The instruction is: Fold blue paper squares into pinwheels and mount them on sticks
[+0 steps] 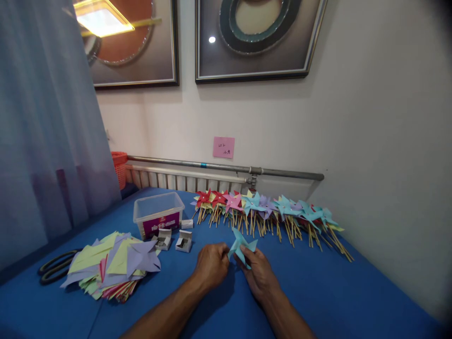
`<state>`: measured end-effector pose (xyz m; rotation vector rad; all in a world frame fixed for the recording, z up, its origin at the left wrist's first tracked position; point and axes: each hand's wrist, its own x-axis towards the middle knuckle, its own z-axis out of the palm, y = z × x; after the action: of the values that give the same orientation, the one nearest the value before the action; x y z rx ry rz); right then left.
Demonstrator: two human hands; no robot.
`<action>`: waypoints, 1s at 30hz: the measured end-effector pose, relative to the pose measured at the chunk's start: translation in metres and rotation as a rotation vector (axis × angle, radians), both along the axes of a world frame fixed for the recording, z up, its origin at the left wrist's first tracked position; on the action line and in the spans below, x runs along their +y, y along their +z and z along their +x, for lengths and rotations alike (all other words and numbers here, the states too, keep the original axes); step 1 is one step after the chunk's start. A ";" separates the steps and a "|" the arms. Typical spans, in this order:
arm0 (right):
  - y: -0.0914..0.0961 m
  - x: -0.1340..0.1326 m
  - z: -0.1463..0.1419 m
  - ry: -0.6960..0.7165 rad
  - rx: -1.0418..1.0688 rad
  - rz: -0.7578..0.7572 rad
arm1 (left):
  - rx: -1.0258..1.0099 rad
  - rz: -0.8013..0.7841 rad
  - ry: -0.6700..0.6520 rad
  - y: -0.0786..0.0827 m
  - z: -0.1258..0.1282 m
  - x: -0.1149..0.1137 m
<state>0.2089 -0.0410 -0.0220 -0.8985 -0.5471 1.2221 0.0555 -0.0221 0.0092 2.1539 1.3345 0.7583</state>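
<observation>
A light blue paper pinwheel [240,246] is held above the blue tabletop by my right hand [260,274], its thumb resting on the folded paper. Curled closed beside the pinwheel's left blade is my left hand [213,264]; what its fingertips pinch, if anything, is hidden. Two small open cardboard boxes, one [163,239] near the plastic tub and another [183,241] closer to my left hand, stand to the left. Further left lies a pile of cut paper pieces [115,263] in purple, yellow, green and pink.
Finished pinwheels on sticks [252,203] lie in a long row along the back. A clear plastic tub [158,207], a small white box [187,224] and black-handled scissors [56,268] are on the left. Behind the table run a pipe [190,164] and radiator; a curtain [52,122] hangs left.
</observation>
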 end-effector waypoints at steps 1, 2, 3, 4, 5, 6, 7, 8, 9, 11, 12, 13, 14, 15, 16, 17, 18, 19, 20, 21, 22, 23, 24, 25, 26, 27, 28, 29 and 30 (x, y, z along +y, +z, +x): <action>0.000 0.000 0.000 0.001 0.001 0.001 | 0.004 0.001 0.001 -0.001 0.000 0.000; -0.001 0.000 0.000 0.001 0.002 0.003 | 0.007 0.001 0.000 -0.001 0.000 0.001; -0.001 0.000 0.001 0.003 0.003 0.006 | 0.007 -0.001 0.000 -0.002 0.000 0.001; -0.001 0.000 0.001 0.006 0.002 0.010 | 0.002 -0.005 -0.001 -0.002 0.001 0.002; -0.001 0.000 0.000 0.007 0.002 0.014 | -0.009 -0.009 -0.002 -0.003 0.001 0.002; -0.001 0.000 0.000 0.004 0.003 0.017 | -0.023 -0.015 -0.004 -0.004 0.001 0.003; -0.001 0.000 0.000 0.001 0.004 0.017 | -0.040 -0.022 -0.008 -0.005 0.001 0.004; 0.000 0.000 0.000 -0.003 0.004 0.014 | -0.058 -0.031 -0.015 -0.006 0.002 0.004; 0.000 0.000 0.000 -0.006 0.004 0.010 | -0.077 -0.039 -0.024 -0.007 0.002 0.004; 0.001 -0.001 -0.001 -0.008 0.003 0.001 | -0.116 -0.052 -0.035 -0.008 0.003 0.004; 0.001 0.000 -0.001 -0.008 0.002 -0.002 | -0.129 -0.054 -0.036 -0.008 0.003 0.004; 0.001 0.000 -0.001 -0.009 0.003 -0.003 | -0.135 -0.052 -0.035 -0.008 0.003 0.004; 0.001 0.000 -0.001 -0.011 0.004 -0.001 | -0.132 -0.048 -0.032 -0.008 0.003 0.003; 0.000 0.000 -0.001 -0.011 0.004 0.001 | -0.123 -0.045 -0.025 -0.008 0.004 0.003; -0.001 0.001 0.000 -0.011 0.003 0.004 | -0.112 -0.044 -0.020 -0.008 0.004 0.003; -0.001 0.001 0.000 -0.013 0.001 0.005 | -0.104 -0.046 -0.015 -0.008 0.004 0.003; -0.002 0.001 0.000 -0.014 0.001 0.006 | -0.102 -0.052 -0.013 -0.008 0.004 0.003; -0.002 0.001 0.000 -0.014 0.001 0.008 | -0.105 -0.059 -0.008 -0.008 0.005 0.003; -0.003 0.001 0.000 -0.013 0.001 0.010 | -0.108 -0.062 -0.005 -0.008 0.005 0.003; -0.003 0.001 -0.001 -0.015 0.001 0.012 | -0.109 -0.062 -0.001 -0.009 0.005 0.003; -0.003 0.001 -0.001 -0.017 0.001 0.012 | -0.112 -0.058 0.003 -0.010 0.005 0.004; -0.002 0.001 -0.001 -0.020 0.002 0.011 | -0.117 -0.052 0.007 -0.011 0.005 0.004; -0.002 0.001 -0.002 -0.024 0.003 0.010 | -0.124 -0.046 0.010 -0.012 0.006 0.004; -0.001 0.000 -0.002 -0.028 0.004 0.009 | -0.131 -0.043 0.011 -0.012 0.006 0.004; 0.000 0.000 -0.003 -0.031 0.006 0.012 | -0.137 -0.045 0.010 -0.013 0.006 0.004; 0.001 0.000 -0.003 -0.032 0.008 0.017 | -0.143 -0.051 0.011 -0.013 0.006 0.004; 0.002 -0.001 -0.003 -0.031 0.010 0.022 | -0.145 -0.057 0.011 -0.013 0.007 0.004; 0.002 -0.001 -0.004 -0.030 0.013 0.025 | -0.144 -0.063 0.011 -0.012 0.007 0.004; 0.003 -0.002 -0.004 -0.026 0.017 0.024 | -0.141 -0.065 0.012 -0.011 0.007 0.004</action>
<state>0.2052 -0.0429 -0.0195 -0.8720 -0.5343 1.1966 0.0622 -0.0179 -0.0023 2.0040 1.2831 0.8433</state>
